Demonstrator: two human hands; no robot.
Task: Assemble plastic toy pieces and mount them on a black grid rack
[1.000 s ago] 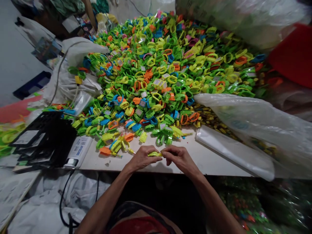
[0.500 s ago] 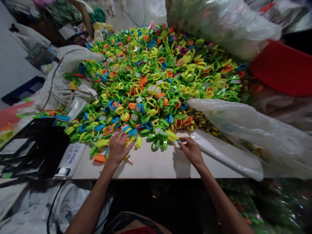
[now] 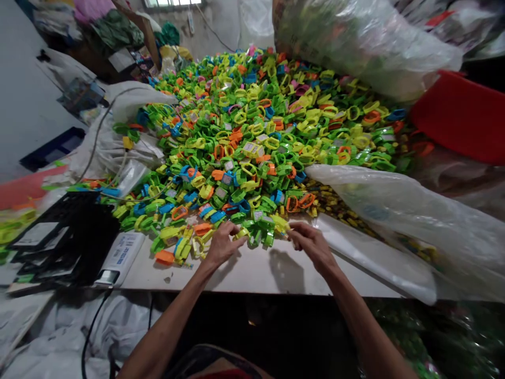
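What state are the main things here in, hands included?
Colourful bands: heaped loosely
Left hand: curled at a yellow piece, grip unclear
Right hand: curled beside another yellow piece, grip unclear
Tabletop: partly covered
Whitish plastic sheet: lying on the tabletop
Black flat pieces: stacked
White box: lying flat

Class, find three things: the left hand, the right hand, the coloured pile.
Left hand [image 3: 221, 245]: head view, back of hand.
Right hand [image 3: 315, 247]: head view, back of hand.
Coloured pile [image 3: 252, 149]: head view, its middle.
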